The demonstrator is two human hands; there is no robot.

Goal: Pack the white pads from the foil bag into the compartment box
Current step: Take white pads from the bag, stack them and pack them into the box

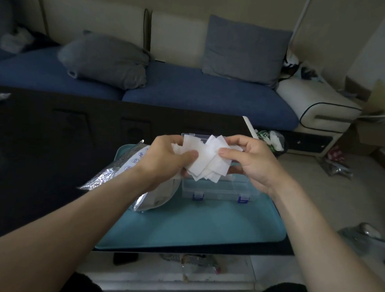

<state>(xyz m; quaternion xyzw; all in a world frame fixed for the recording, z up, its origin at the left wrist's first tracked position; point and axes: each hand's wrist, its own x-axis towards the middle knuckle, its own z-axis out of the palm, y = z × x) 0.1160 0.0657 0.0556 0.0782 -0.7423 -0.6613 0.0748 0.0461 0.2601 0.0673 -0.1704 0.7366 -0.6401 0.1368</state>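
2 hands (208, 158) pinching white pads (205, 160), count unclear; 1 compartment box (216, 188), 1 foil bag (117, 173)

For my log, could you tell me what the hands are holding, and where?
Both hands hold the white pads: left hand pinches the left edge, right hand the right.

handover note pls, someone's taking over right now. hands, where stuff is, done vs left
Left hand: grips one side of a loose fan of white pads.
Right hand: pinches the other side of the same fan.
Pads are held in the air above the clear compartment box, which sits on the teal mat.
Foil bag lies left of the box, partly under the left forearm.
Done: a bunch of pads is out of the bag.
Left: put the pads into the compartments; box contents and lid state can't be told.
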